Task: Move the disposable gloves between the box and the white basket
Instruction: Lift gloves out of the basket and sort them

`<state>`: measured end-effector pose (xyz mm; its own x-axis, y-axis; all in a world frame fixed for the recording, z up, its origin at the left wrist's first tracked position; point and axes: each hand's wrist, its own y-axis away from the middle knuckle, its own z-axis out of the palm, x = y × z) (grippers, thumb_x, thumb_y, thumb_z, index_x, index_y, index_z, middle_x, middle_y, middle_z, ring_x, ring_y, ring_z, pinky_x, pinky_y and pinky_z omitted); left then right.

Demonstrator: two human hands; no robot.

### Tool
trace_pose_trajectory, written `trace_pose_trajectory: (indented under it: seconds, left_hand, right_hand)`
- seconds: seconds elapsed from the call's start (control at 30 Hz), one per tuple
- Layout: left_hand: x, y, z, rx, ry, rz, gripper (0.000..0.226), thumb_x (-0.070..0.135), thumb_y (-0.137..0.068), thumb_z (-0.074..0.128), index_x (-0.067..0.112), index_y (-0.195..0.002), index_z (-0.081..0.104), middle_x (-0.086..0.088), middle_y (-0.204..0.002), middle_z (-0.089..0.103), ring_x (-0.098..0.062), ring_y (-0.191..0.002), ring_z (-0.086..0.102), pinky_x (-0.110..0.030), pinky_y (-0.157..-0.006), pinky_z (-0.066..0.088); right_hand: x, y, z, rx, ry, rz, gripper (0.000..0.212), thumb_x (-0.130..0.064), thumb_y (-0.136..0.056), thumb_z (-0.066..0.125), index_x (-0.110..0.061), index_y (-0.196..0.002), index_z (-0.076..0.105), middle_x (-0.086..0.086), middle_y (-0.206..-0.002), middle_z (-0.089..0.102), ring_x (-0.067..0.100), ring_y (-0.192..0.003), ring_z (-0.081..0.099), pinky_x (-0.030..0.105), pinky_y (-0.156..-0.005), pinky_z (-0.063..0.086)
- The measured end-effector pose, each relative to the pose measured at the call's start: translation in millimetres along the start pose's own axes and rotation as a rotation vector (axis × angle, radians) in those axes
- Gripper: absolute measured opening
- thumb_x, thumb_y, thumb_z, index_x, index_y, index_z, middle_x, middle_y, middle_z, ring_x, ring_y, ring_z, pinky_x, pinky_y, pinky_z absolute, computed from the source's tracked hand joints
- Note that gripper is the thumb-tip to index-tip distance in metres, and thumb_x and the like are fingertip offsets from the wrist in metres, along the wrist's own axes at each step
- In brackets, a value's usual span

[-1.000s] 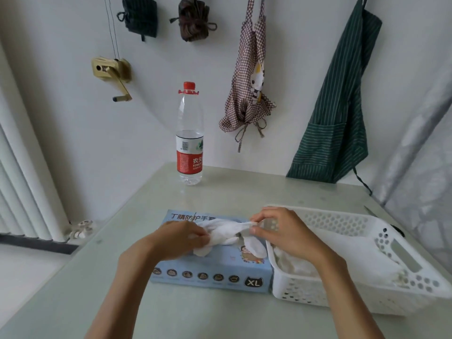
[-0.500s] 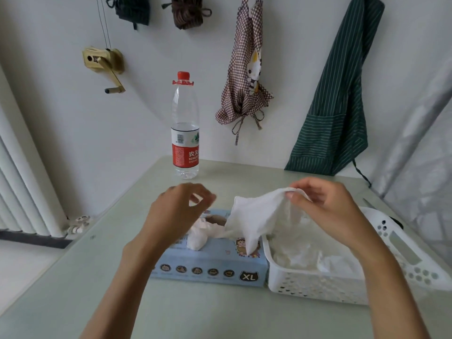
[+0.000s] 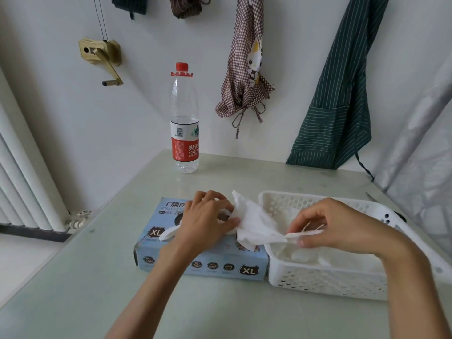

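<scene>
Far left of frame: white radiator (image 3: pixel 22 172), vertical fins, with a valve (image 3: pixel 79 217) at its foot beside the table edge.

Upper left: brass-coloured crank fitting (image 3: pixel 101 56) on the wall, 2 thin cords running up from it.

Top edge: 2 dark bundles hanging, cut off by the frame.

Centre, far side of the table (image 3: pixel 73 277): 1 clear water bottle (image 3: pixel 184 118), red cap, red label, upright, well apart from the box.

Centre of frame: 1 blue glove box (image 3: pixel 171 255), marked XL, lying flat, its right end just beside the basket. A white glove tip pokes out from under your left wrist on the box top.

Your left hand (image 3: pixel 208 220): over the top of the box, fingers curled, thumb and fingers pinching the left part of the white glove (image 3: pixel 256 221).

The white glove: 1 piece, stretched between your 2 hands, spanning from above the box opening across the basket's left rim.

Upper centre: checked apron (image 3: pixel 247 69) with a cartoon cat, hanging on the wall.

Your right hand (image 3: pixel 335 226): above the basket, fingertips pinching the glove's right end.

Right of frame: white basket (image 3: pixel 330 282), perforated walls, holding more white gloves (image 3: pixel 300 255) in its bottom.

Upper right: green striped apron (image 3: pixel 342 94), hanging; grey curtain at the far right edge.
</scene>
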<state>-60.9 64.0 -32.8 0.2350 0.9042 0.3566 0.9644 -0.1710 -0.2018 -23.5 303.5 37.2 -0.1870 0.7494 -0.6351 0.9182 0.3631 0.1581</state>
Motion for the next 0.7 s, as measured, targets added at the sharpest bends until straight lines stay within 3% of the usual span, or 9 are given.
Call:
trace_pose_trajectory:
  seconds: [0.1,0.2,0.3,0.4,0.43,0.5,0.57,0.63,0.7]
  left_hand:
    - [4.5,-0.2,-6.5,0.130,0.172,0.071,0.027,0.046,-0.089,0.056,0.029,-0.108,0.062,0.014,-0.120,0.060,-0.010,-0.114,0.049,-0.028,-0.104,0.025]
    - [18.2,6.3,-23.8,0.150,0.444,0.150,0.012,0.041,-0.088,0.058,0.032,-0.095,0.060,0.016,-0.094,0.068,-0.003,-0.085,0.063,-0.040,-0.088,0.050]
    - [34.2,16.3,-38.6,0.244,0.512,0.242,0.010,0.041,-0.083,0.063,0.036,-0.092,0.063,0.020,-0.087,0.067,0.002,-0.084,0.061,-0.036,-0.071,0.056]
    - [34.2,17.9,-46.8,0.306,0.626,0.201,0.026,0.040,-0.076,0.072,0.036,-0.100,0.061,0.020,-0.090,0.065,0.002,-0.085,0.060,-0.026,-0.074,0.055]
    - [31.6,16.3,-48.4,0.265,0.666,0.165,0.039,0.044,-0.072,0.073,0.035,-0.107,0.058,0.020,-0.095,0.064,0.003,-0.089,0.060,-0.021,-0.079,0.052]
    - [27.8,15.5,-50.6,0.065,0.741,0.104,0.058,0.051,-0.066,0.071,0.032,-0.119,0.054,0.019,-0.108,0.062,0.005,-0.101,0.058,-0.018,-0.090,0.048]
    - [26.4,15.1,-49.6,-0.058,0.848,0.094,0.053,0.047,-0.072,0.067,0.029,-0.121,0.058,0.020,-0.109,0.067,0.006,-0.105,0.060,-0.017,-0.088,0.050]
    - [27.9,17.1,-53.0,-0.008,0.981,0.107,0.036,0.035,-0.081,0.062,0.024,-0.116,0.063,0.022,-0.102,0.070,0.008,-0.100,0.062,-0.008,-0.076,0.049]
    - [26.0,17.1,-57.3,0.054,1.058,0.122,0.033,0.034,-0.080,0.061,0.022,-0.111,0.063,0.017,-0.107,0.070,0.006,-0.103,0.061,-0.007,-0.080,0.047]
  right_hand:
    - [2.4,5.0,-2.7,-0.105,0.111,0.044,0.050,-0.054,-0.063,0.080,-0.048,-0.109,0.063,-0.035,-0.102,0.061,-0.015,-0.097,0.054,0.013,-0.086,0.044]
    - [-7.7,-4.4,3.3,0.184,-0.006,-0.072,0.081,-0.079,-0.058,0.065,-0.050,-0.131,0.043,-0.030,-0.123,0.049,-0.012,-0.114,0.046,0.017,-0.094,0.039]
    - [-26.8,-16.8,17.5,0.309,-0.243,-0.200,0.061,-0.054,-0.069,0.070,-0.040,-0.125,0.050,-0.025,-0.113,0.061,-0.011,-0.107,0.055,0.018,-0.092,0.044]
    - [-34.8,-23.0,28.2,0.361,-0.385,-0.221,0.020,-0.027,-0.080,0.073,-0.024,-0.100,0.072,-0.007,-0.089,0.075,0.012,-0.085,0.071,0.041,-0.082,0.056]
    - [-35.8,-22.7,27.8,0.401,-0.428,-0.237,0.015,-0.023,-0.081,0.072,-0.022,-0.097,0.073,-0.004,-0.087,0.075,0.015,-0.083,0.071,0.040,-0.081,0.055]
    - [-37.2,-24.3,26.9,0.427,-0.497,-0.266,0.015,-0.021,-0.082,0.070,-0.022,-0.097,0.072,-0.002,-0.087,0.075,0.014,-0.083,0.071,0.031,-0.078,0.055]
    - [-38.3,-24.9,25.7,0.399,-0.586,-0.278,0.019,-0.018,-0.080,0.070,-0.020,-0.099,0.072,0.001,-0.091,0.075,0.014,-0.086,0.070,0.025,-0.076,0.054]
    - [-36.8,-24.3,23.6,0.367,-0.676,-0.267,0.025,-0.018,-0.075,0.070,-0.019,-0.099,0.071,0.003,-0.093,0.075,0.015,-0.088,0.070,0.024,-0.078,0.053]
    - [-33.2,-21.0,20.3,0.321,-0.720,-0.238,0.032,-0.022,-0.069,0.071,-0.019,-0.101,0.071,0.004,-0.096,0.075,0.019,-0.093,0.070,0.030,-0.083,0.054]
